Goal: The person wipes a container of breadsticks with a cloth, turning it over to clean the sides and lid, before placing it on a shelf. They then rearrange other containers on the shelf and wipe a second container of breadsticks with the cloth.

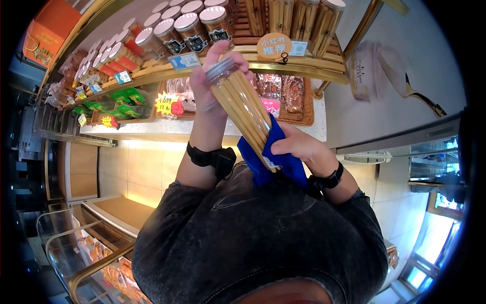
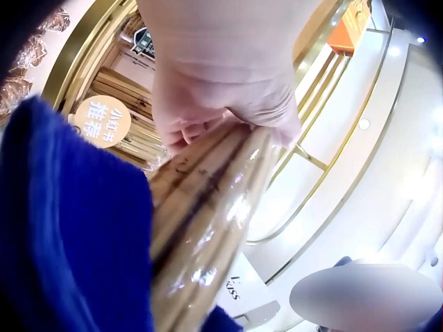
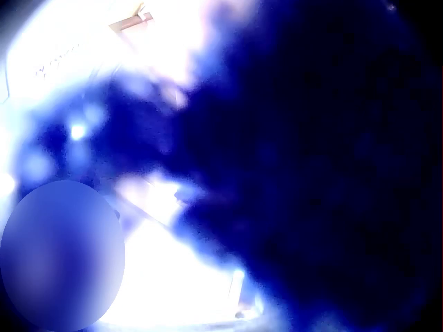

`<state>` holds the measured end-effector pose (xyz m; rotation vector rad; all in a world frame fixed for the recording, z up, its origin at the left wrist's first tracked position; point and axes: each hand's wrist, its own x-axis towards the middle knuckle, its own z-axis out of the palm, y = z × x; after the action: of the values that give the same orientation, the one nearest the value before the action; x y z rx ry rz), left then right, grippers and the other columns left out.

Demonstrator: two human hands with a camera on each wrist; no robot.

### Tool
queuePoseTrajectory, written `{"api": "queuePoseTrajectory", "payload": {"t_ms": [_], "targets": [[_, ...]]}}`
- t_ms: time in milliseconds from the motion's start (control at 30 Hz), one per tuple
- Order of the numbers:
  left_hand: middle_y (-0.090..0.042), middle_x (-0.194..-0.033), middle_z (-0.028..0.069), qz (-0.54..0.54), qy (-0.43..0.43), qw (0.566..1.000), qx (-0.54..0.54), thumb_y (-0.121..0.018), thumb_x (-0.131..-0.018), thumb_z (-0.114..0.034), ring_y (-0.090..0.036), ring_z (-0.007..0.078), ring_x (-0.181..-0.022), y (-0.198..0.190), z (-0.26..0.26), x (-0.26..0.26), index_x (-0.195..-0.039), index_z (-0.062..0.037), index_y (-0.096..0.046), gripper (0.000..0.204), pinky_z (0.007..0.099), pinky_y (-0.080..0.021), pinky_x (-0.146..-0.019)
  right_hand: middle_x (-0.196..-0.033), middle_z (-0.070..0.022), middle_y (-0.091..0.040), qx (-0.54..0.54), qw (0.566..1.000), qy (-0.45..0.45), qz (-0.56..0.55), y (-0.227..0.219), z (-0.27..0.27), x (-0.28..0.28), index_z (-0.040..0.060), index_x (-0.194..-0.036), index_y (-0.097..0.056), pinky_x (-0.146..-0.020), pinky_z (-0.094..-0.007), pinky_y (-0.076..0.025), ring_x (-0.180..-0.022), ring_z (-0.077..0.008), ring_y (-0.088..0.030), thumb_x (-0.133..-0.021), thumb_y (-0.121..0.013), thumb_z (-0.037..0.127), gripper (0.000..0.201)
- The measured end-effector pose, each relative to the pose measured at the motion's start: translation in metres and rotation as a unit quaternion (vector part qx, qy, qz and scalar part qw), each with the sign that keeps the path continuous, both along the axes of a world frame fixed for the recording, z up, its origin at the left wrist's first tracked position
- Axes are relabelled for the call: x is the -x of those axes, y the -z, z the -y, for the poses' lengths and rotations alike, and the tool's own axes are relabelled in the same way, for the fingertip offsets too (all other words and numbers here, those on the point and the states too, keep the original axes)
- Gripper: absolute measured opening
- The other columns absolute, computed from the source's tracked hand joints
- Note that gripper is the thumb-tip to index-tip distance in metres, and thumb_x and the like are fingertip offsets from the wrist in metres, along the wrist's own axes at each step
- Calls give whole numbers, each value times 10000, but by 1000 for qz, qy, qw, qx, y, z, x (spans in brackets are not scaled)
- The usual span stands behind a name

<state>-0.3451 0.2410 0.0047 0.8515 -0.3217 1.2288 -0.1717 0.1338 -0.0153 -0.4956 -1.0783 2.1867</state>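
Observation:
A clear jar of long breadstick-like sticks (image 1: 243, 109) is tilted in front of the chest, its silver lid at the upper left. The left hand (image 1: 211, 83) grips the jar at the lid end; in the left wrist view that hand (image 2: 228, 90) curls round the far end of the jar (image 2: 208, 228). Lower down, the right hand (image 1: 298, 143) holds a blue cloth (image 1: 276, 144) wrapped round the jar's lower part, thumb on the cloth. The blue cloth (image 3: 311, 159) covers much of the right wrist view, where the hand cannot be made out.
A wooden shelf (image 1: 248, 53) ahead bears several lidded jars (image 1: 191, 33) and an orange round sign (image 1: 274, 46). Below it stands a wicker tray (image 1: 305, 114) of packets. A glass display case (image 1: 76, 248) is at the lower left.

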Motion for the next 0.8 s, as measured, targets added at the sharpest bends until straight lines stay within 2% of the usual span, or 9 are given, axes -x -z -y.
{"api": "queuePoseTrajectory", "payload": {"t_ms": [67,133,200,333,467,600,667,733,800], "targets": [[-585,-988,172,-152,-116,967,171,-401,-855,-694,-587,233,-882,-5,14,-7,-1246,-38,-417,764,361,-522,-705,-1112,-66,-589,-20,997,61,31,-1,2,2,5,-1303,-438,-860,-276,-475,-987,-134,-574,-820,-687,171,568],[-597,-991,164,-155,-75,972,158,-290,-890,-688,-610,219,-890,5,26,-17,-1237,-24,-426,761,347,-539,-679,-1056,-40,-598,-38,985,132,109,2,0,1,16,-1274,-466,-820,-269,-477,-939,-121,-576,-835,-678,177,513],[-605,-972,130,-291,-123,925,213,-249,-892,-699,-601,236,-848,16,40,-26,-1200,-13,-467,783,346,-513,-737,-988,-33,-600,-31,975,176,130,3,-1,4,12,-1208,-499,-765,-261,-486,-881,-106,-575,-855,-661,207,435],[-616,-976,104,-318,-191,892,259,-191,-950,-611,-611,195,-876,27,57,-40,-1179,-27,-491,695,319,-500,-796,-921,-53,-592,14,956,250,153,7,-6,14,3,-1125,-516,-701,-260,-498,-829,-113,-576,-853,-661,266,405],[-605,-1088,94,-346,-278,878,178,-158,-971,-570,-598,175,-990,19,73,-53,-1247,-26,-480,690,304,-474,-891,-934,-82,-586,-124,895,372,212,12,-17,16,-16,-1165,-468,-738,-284,-487,-843,-142,-568,-784,-721,306,559],[-543,-1174,122,-348,-238,902,94,-119,-1006,-447,-550,176,-1062,4,81,-56,-1296,-32,-389,574,310,-439,-936,-965,-94,-555,-169,842,454,237,-16,-16,18,-1,-1169,-428,-764,-299,-473,-851,-147,-542,-737,-760,264,605],[-512,-1185,117,-345,-244,902,92,-172,-1004,-449,-511,168,-1086,14,82,-58,-1290,-6,-367,563,311,-409,-947,-1020,-111,-534,-284,748,546,246,-19,-20,19,7,-1195,-400,-799,-308,-462,-890,-163,-536,-733,-757,236,627],[-481,-1185,110,-377,-280,883,-10,-249,-989,-489,-468,162,-1099,21,80,-58,-1281,14,-345,589,310,-376,-951,-1085,-131,-516,-270,764,541,225,-24,-22,17,17,-1221,-376,-833,-317,-452,-950,-185,-535,-733,-752,233,653],[-466,-1183,105,-353,-258,899,21,-415,-941,-525,-444,160,-1102,19,80,-59,-1275,18,-336,643,309,-356,-951,-1090,-132,-526,-253,774,537,219,-25,-24,14,19,-1223,-389,-847,-328,-451,-973,-196,-543,-731,-749,221,642]]}}
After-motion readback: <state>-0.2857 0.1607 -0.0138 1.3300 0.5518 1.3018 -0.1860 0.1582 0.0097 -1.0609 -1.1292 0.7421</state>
